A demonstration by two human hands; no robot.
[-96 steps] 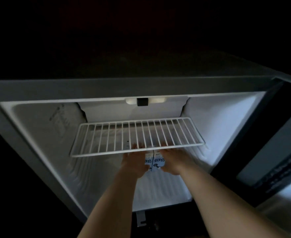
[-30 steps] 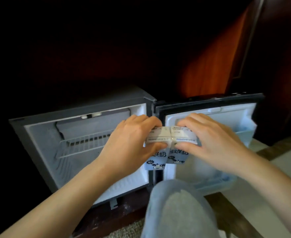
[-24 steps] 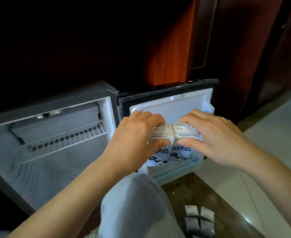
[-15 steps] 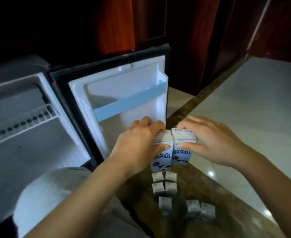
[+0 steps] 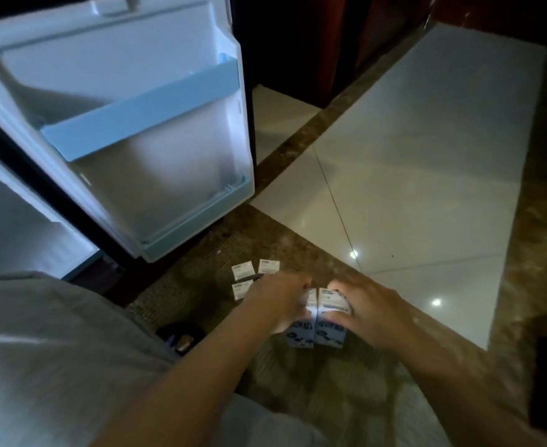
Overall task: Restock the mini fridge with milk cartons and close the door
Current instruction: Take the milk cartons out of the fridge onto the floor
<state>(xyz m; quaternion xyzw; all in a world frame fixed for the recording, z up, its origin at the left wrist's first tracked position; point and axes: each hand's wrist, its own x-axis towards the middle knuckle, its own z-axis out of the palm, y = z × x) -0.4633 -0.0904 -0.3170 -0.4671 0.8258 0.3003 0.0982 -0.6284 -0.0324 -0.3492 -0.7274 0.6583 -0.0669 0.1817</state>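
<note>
From my head camera, my left hand (image 5: 277, 303) wraps one milk carton (image 5: 299, 333) and my right hand (image 5: 370, 312) wraps a second carton (image 5: 330, 321); the two touch side by side, low over the brown floor strip (image 5: 314, 388). Three more cartons (image 5: 255, 279) stand just beyond my left hand. The fridge door (image 5: 130, 124) hangs wide open on the left, its lower edge near those cartons. To the right, pale floor tiles (image 5: 427, 162) lie open. My grey-clad knee (image 5: 55, 359) fills the lower left.
</note>
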